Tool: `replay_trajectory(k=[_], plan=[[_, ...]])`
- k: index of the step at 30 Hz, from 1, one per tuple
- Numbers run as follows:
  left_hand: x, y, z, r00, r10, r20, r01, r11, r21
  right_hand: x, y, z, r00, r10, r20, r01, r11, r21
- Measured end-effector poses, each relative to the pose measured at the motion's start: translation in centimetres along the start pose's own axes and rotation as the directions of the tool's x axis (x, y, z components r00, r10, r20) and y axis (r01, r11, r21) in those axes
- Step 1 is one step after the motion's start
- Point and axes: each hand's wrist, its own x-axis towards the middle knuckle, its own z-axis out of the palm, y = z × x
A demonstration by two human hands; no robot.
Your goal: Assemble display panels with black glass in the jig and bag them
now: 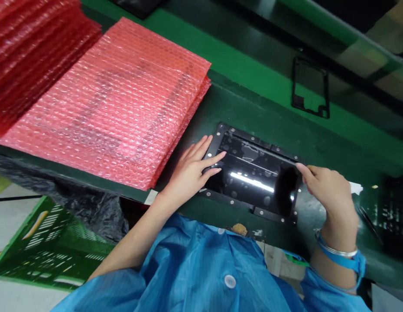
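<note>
A black rectangular panel (253, 177) with a glossy, light-reflecting face and round silvery spots along its rim lies on the dark green table (247, 104). Resting on its left end is my left hand (191, 171), fingers spread over the frame and the glossy face. My right hand (329, 186) is at the panel's upper right corner, thumb or finger against the edge and the other fingers curled; whether it grips the edge itself is hidden. A wrist strap (341, 260) circles my right wrist.
Red bubble-wrap sheets (123, 104) are stacked left of the panel, with a taller red pile (35, 52) beyond. A black frame (310, 89) lies at the back right. Tweezers (370, 223) rest at the right. Below the table's left edge is a green crate (55, 247) beside black plastic (100, 212).
</note>
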Motion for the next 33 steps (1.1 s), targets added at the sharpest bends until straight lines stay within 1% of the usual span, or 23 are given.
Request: replay_trajectory(k=[2, 3, 4, 5, 6, 7, 8, 9, 10, 11, 12, 15, 18, 21, 22, 23, 24, 26, 27, 28, 30, 33], plan=[[0.0, 1.1, 0.2, 0.997, 0.003, -0.072, 0.003, 0.997, 0.079, 0.5, 0.1, -0.3, 0.997, -0.037, -0.062, 0.040, 0.998, 0.052], [0.1, 2.0, 0.5, 0.994, 0.027, -0.110, -0.013, 0.993, 0.121, 0.8, 0.1, -0.4, 0.997, -0.037, -0.063, 0.042, 0.996, 0.082], [0.2, 3.2, 1.0, 0.989, 0.080, -0.128, -0.060, 0.986, 0.156, 1.1, 0.1, -0.4, 0.999, -0.025, -0.046, 0.030, 0.993, 0.111], [0.3, 4.5, 1.8, 0.981, 0.162, -0.110, -0.141, 0.974, 0.178, 1.4, 0.2, -0.3, 1.000, -0.008, -0.015, 0.010, 0.991, 0.136], [0.4, 5.9, 2.7, 0.962, 0.267, -0.053, -0.254, 0.950, 0.182, 1.8, 0.3, -0.1, 1.000, 0.013, 0.016, -0.016, 0.988, 0.156], [0.5, 7.2, 3.7, 0.925, 0.379, 0.034, -0.380, 0.911, 0.162, 2.2, 0.4, 0.1, 0.998, 0.031, 0.049, -0.039, 0.985, 0.169], [0.6, 8.5, 4.9, 0.876, 0.466, 0.126, -0.480, 0.868, 0.129, 2.6, 0.4, 0.4, 0.996, 0.041, 0.076, -0.054, 0.983, 0.177], [0.7, 9.5, 6.0, 0.829, 0.521, 0.201, -0.547, 0.832, 0.098, 2.9, 0.4, 0.7, 0.995, 0.046, 0.089, -0.061, 0.983, 0.176], [0.8, 10.4, 7.1, 0.797, 0.545, 0.262, -0.580, 0.811, 0.079, 3.2, 0.4, 0.9, 0.994, 0.051, 0.096, -0.067, 0.984, 0.166], [0.9, 11.0, 8.0, 0.778, 0.547, 0.308, -0.593, 0.802, 0.074, 3.3, 0.4, 1.2, 0.994, 0.060, 0.094, -0.074, 0.986, 0.149], [1.0, 11.3, 8.7, 0.773, 0.538, 0.337, -0.593, 0.801, 0.082, 3.4, 0.3, 1.3, 0.994, 0.071, 0.088, -0.082, 0.988, 0.130], [1.1, 11.8, 9.7, 0.777, 0.510, 0.369, -0.586, 0.800, 0.130, 3.4, -0.1, 1.7, 0.993, 0.102, 0.065, -0.108, 0.990, 0.093], [1.2, 12.1, 9.6, 0.781, 0.509, 0.361, -0.582, 0.803, 0.127, 3.2, -0.2, 1.9, 0.993, 0.105, 0.048, -0.109, 0.988, 0.113], [2.1, 12.0, 8.9, 0.762, 0.532, 0.368, -0.589, 0.806, 0.055, 2.8, 0.1, 2.1, 0.994, 0.106, 0.015, -0.107, 0.978, 0.178], [2.6, 11.8, 8.5, 0.763, 0.537, 0.361, -0.587, 0.809, 0.037, 2.6, 0.3, 2.3, 0.994, 0.108, 0.001, -0.106, 0.970, 0.218], [3.4, 11.4, 8.1, 0.782, 0.526, 0.334, -0.568, 0.822, 0.036, 2.3, 0.5, 2.4, 0.994, 0.109, -0.005, -0.103, 0.957, 0.271], [4.2, 11.0, 7.7, 0.822, 0.495, 0.282, -0.528, 0.848, 0.051, 2.0, 0.7, 2.5, 0.994, 0.107, -0.004, -0.100, 0.937, 0.335], [6.1, 10.0, 7.0, 0.915, 0.385, 0.121, -0.397, 0.913, 0.097, 1.3, 1.0, 2.8, 0.994, 0.108, -0.001, -0.095, 0.881, 0.464], [7.0, 9.6, 6.7, 0.942, 0.331, 0.046, -0.335, 0.936, 0.110, 1.0, 1.0, 2.9, 0.993, 0.118, -0.012, -0.095, 0.855, 0.510], [7.8, 9.1, 6.6, 0.956, 0.293, -0.005, -0.291, 0.950, 0.113, 0.7, 1.0, 3.1, 0.990, 0.133, -0.035, -0.093, 0.836, 0.541], [9.1, 8.6, 6.4, 0.965, 0.257, -0.046, -0.251, 0.962, 0.111, 0.2, 0.7, 3.3, 0.979, 0.174, -0.103, -0.084, 0.814, 0.575], [10.0, 8.6, 6.0, 0.972, 0.213, -0.104, -0.202, 0.974, 0.104, 0.1, -0.1, 3.6, 0.966, 0.186, -0.177, -0.029, 0.762, 0.647]])
